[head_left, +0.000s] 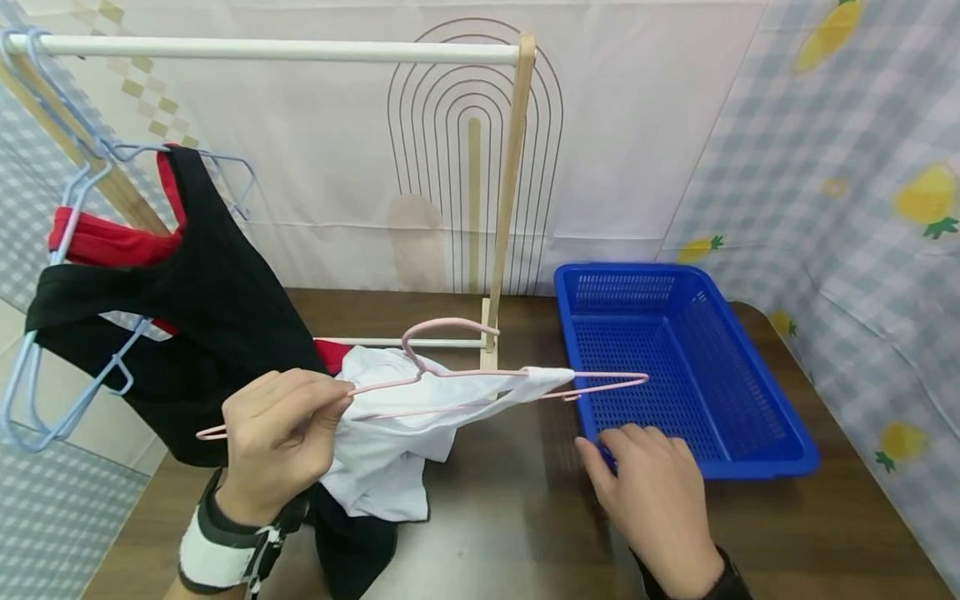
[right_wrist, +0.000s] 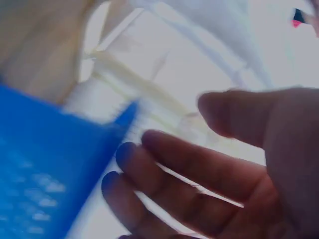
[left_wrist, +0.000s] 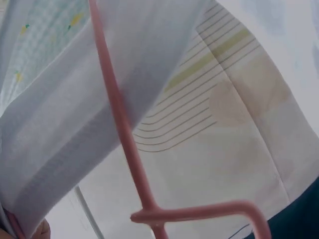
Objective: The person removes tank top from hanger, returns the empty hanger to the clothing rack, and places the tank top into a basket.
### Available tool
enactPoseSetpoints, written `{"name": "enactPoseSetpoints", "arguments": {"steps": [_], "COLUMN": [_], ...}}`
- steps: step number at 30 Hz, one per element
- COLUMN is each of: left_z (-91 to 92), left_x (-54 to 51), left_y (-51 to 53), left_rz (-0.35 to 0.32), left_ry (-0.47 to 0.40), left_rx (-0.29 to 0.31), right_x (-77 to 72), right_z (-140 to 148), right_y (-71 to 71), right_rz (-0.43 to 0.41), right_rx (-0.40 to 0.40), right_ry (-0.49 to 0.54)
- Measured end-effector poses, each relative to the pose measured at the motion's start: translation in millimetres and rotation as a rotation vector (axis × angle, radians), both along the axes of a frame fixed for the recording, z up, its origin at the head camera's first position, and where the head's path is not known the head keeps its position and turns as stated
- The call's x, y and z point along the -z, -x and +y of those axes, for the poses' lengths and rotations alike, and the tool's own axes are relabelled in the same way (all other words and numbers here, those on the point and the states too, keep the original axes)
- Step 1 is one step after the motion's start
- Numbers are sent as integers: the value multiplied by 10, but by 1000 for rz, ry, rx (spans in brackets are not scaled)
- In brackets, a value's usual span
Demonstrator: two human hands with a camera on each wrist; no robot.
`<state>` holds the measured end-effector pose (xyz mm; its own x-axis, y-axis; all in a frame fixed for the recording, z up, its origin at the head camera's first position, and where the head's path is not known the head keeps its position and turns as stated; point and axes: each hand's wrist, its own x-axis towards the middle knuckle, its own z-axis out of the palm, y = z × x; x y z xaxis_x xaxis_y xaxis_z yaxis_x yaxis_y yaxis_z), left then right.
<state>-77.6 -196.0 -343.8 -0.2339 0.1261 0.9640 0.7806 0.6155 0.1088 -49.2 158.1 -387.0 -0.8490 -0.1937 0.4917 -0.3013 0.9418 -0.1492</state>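
My left hand [head_left: 281,437] pinches a pink clothes hanger [head_left: 450,374] near its left shoulder, holding it roughly level. A white garment [head_left: 397,450] hangs from the hanger, with a strap looped over the right arm of it. In the left wrist view, the pink hanger [left_wrist: 122,124] crosses in front of the white cloth [left_wrist: 60,134]. My right hand [head_left: 648,500] is at the near left corner of a blue basket [head_left: 750,358]. Its fingers are loosely bent and hold nothing in the right wrist view, where the basket [right_wrist: 45,164] is blurred.
A drying rack with a white top rail [head_left: 285,50] and wooden posts [head_left: 513,183] stands at the back. At left, a black garment [head_left: 195,283] with red cloth [head_left: 112,237] hangs on light blue hangers [head_left: 56,400]. Dark cloth [head_left: 352,542] lies below the white garment.
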Motion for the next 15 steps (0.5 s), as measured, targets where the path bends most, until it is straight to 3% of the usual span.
{"name": "enactPoseSetpoints", "arguments": {"steps": [4,9,15], "left_z": [52,100,112], "left_x": [9,51,91], "left_y": [35,41,22], "left_rz": [8,-18,-54], "left_ry": [3,39,77], "left_rx": [12,13,14], "right_x": [-205,-403,-461], "right_z": [-109,-286,-388], "right_y": [-64,-2,88], "right_rz": [216,419,495], "right_rx": [-105,-197,-253], "right_ry": [115,215,227]}}
